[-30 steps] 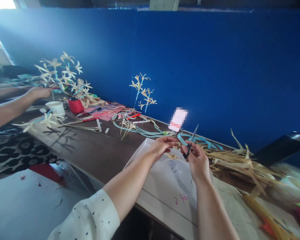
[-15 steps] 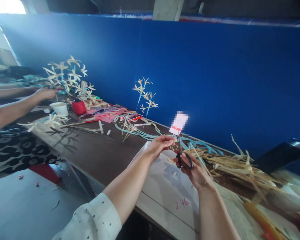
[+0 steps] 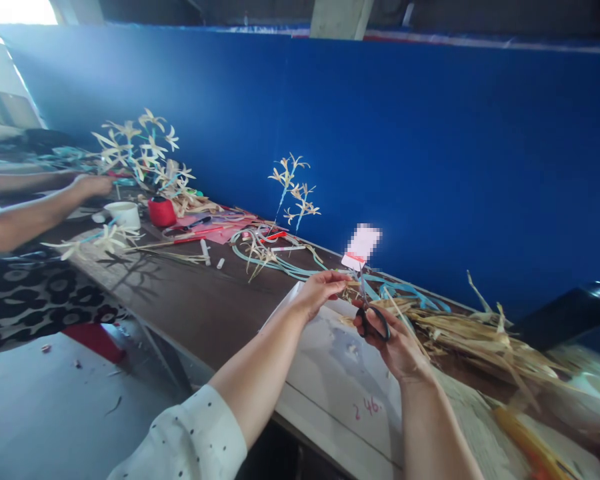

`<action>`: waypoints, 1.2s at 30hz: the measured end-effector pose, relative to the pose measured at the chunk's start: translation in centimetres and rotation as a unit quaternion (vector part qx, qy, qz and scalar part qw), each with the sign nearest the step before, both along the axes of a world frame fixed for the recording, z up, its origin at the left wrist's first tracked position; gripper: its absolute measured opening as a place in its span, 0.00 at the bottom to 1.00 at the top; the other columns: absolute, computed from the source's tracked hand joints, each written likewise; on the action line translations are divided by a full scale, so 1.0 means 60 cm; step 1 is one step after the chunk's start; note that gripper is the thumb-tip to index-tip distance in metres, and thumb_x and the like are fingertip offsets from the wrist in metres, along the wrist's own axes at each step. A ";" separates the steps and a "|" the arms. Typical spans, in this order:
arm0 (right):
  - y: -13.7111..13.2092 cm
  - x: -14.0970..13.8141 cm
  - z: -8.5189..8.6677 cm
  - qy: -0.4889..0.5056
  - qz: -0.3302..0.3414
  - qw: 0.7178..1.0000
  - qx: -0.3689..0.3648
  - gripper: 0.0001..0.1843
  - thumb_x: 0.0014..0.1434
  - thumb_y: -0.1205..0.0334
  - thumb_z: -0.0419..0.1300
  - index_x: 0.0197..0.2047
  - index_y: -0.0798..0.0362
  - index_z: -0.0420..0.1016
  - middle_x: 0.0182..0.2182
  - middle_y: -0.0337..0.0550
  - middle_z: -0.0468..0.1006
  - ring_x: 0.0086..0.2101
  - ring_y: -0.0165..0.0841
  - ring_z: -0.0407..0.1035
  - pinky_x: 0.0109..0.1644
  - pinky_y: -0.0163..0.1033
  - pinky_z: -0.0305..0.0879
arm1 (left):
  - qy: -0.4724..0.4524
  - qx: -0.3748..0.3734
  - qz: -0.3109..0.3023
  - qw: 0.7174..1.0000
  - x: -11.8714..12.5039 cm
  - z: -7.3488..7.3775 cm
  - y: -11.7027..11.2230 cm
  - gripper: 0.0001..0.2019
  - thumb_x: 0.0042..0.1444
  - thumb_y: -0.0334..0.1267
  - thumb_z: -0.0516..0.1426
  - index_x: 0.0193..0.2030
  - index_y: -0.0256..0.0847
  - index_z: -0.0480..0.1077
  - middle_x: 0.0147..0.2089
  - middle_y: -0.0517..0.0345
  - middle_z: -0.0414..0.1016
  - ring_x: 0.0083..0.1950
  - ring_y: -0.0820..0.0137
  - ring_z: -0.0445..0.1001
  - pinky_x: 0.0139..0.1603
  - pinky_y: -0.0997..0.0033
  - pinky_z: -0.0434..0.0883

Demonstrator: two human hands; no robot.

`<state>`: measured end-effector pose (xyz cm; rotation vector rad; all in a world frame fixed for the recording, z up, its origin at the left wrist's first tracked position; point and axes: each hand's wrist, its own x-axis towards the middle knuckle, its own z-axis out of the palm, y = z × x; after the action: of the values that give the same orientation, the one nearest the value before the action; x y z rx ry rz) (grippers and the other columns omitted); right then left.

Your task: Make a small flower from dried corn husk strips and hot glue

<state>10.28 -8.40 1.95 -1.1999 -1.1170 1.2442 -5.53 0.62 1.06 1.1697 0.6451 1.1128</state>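
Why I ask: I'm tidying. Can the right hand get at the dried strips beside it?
Probably: the dried strips lie beside the right hand, nothing obvious between, though scissors in its grip may hinder it.

We hold both forearms (image 3: 266,377) extended forward, the left hand (image 3: 323,293) pinching, the right hand (image 3: 397,348) with fingers curled.

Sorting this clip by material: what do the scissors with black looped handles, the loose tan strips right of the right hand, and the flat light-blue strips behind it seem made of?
Black-handled scissors: smooth, probably plastic handles; thin grey blades, likely metal.
Tan strips: apparently dried husk or leaf, dull, with curled, ragged ends.
Light-blue strips: thin and flat, perhaps paper or plastic; finish unclear.
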 end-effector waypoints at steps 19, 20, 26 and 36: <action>0.006 0.008 -0.014 0.001 -0.021 1.000 -0.011 0.19 0.48 0.50 0.66 0.42 0.50 0.78 0.27 0.40 0.75 0.27 0.29 0.66 0.31 0.33 0.60 | 0.029 0.040 0.007 0.999 -0.004 0.007 -0.003 0.15 0.47 0.38 0.59 0.42 0.37 0.73 0.40 0.54 0.74 0.37 0.74 0.67 0.38 0.73 0.62; 0.006 0.008 -0.014 -0.001 -0.021 1.000 -0.010 0.19 0.48 0.50 0.66 0.42 0.50 0.78 0.27 0.40 0.75 0.27 0.29 0.66 0.31 0.33 0.60 | 0.029 0.039 0.008 0.999 -0.004 0.007 -0.003 0.14 0.47 0.38 0.59 0.42 0.37 0.73 0.39 0.54 0.74 0.37 0.74 0.67 0.38 0.73 0.62; 0.004 0.005 -0.010 -0.032 -0.015 0.999 0.005 0.20 0.47 0.48 0.66 0.42 0.50 0.78 0.27 0.42 0.74 0.26 0.30 0.65 0.30 0.35 0.60 | 0.012 0.018 0.014 1.000 -0.002 0.001 0.001 0.15 0.47 0.38 0.59 0.42 0.38 0.73 0.40 0.54 0.74 0.37 0.75 0.68 0.38 0.74 0.62; 0.006 -0.003 -0.012 -0.074 0.021 0.997 0.017 0.21 0.49 0.50 0.65 0.44 0.50 0.77 0.26 0.42 0.73 0.27 0.30 0.64 0.33 0.36 0.61 | -0.061 -0.050 0.027 0.997 0.003 -0.005 0.005 0.15 0.45 0.37 0.61 0.43 0.39 0.73 0.33 0.59 0.72 0.27 0.81 0.65 0.30 0.78 0.61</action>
<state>10.08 -8.02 1.22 -1.2656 -1.2723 1.1779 -5.35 0.92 0.78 0.9968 0.6342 1.1750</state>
